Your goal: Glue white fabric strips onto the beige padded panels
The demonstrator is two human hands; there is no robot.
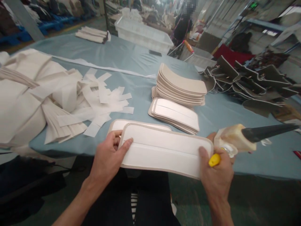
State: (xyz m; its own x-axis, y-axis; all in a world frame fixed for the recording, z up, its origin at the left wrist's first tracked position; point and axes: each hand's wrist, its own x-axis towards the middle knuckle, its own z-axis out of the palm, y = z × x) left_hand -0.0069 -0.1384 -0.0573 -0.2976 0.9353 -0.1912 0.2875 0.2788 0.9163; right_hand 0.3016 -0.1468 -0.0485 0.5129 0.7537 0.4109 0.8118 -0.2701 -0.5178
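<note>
A long white panel point(164, 150) with a tan edge is held up at the near edge of the tabletop point(249, 160), right in front of the person. Its long way runs from left to right across the body, and its right end dips a bit lower. The panel sits between the two hands, one at each short end, so neither hand is much nearer to it. The left hand point(108, 155) pinches the left end, thumb on top and fingers behind. The right hand point(218, 174) pinches the right end, thumb on top too. That hand also has a yellow stick point(214, 160) poking out of it; I cannot tell what tool it is.

Just past the right hand is a cream tub point(235, 136) with a dark cone point(268, 131) pointing right. I cannot tell if the hand touches the tub. Just behind the held panel, another panel point(141, 123) peeks out, mostly hidden. Farther back is a low stack point(176, 113) with a white top, and a taller tan stack point(181, 81) behind it. White strips point(101, 103) and folded cloth point(21, 94) lie to the left. Dark pieces point(249, 80) lie far to the right.
</note>
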